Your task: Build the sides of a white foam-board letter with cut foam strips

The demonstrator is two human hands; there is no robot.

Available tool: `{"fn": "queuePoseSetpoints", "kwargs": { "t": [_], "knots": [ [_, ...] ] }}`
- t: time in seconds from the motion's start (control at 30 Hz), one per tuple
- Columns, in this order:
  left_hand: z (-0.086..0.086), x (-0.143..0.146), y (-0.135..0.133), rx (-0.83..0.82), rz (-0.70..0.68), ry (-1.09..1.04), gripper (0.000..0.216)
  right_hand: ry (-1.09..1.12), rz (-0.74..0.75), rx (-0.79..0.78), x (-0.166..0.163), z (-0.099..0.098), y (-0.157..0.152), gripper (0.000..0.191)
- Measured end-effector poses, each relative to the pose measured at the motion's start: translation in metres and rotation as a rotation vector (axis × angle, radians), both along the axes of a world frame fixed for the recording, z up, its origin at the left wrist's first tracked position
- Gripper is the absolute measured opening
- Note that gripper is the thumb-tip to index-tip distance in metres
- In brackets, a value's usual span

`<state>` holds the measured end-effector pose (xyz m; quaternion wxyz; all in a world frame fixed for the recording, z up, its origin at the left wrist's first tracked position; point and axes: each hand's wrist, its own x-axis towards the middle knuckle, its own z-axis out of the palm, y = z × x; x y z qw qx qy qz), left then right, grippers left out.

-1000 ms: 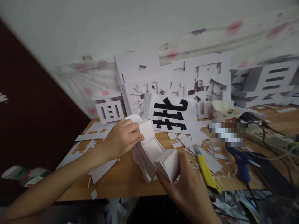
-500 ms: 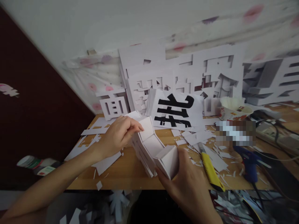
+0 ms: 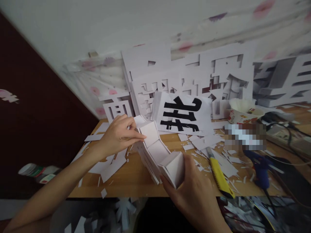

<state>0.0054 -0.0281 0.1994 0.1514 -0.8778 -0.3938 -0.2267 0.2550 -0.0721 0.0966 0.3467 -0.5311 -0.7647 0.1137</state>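
Note:
A white foam-board piece (image 3: 159, 152), built of thick layered walls, stands on the wooden table (image 3: 131, 181) in front of me. My left hand (image 3: 120, 136) pinches its far upper edge with closed fingers. My right hand (image 3: 194, 194) grips its near lower end, thumb along the left face. A printed sheet with a large black character (image 3: 183, 113) leans just behind the piece.
White cut-out characters (image 3: 189, 77) lean against the wall. A yellow utility knife (image 3: 220, 176) and a blue glue gun (image 3: 259, 166) lie to the right, with cables and a paper bowl (image 3: 245, 113). Paper scraps litter the table. A dark wall is on the left.
My left hand has shifted slightly up along the piece's far edge and the piece has tilted a little. The right hand keeps its grip.

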Motion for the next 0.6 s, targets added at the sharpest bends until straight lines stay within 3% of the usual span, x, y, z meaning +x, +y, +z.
{"fn": "queuePoseSetpoints", "kwargs": {
  "t": [0.4, 0.6],
  "knots": [
    [-0.007, 0.01, -0.008, 0.157, 0.16, 0.162, 0.038, -0.028, -0.049, 0.011, -0.005, 0.002, -0.001, 0.044],
    [0.0, -0.002, -0.025, 0.18, 0.195, 0.011, 0.032, -0.06, -0.09, -0.058, -0.004, 0.01, 0.002, 0.047]
  ]
}}
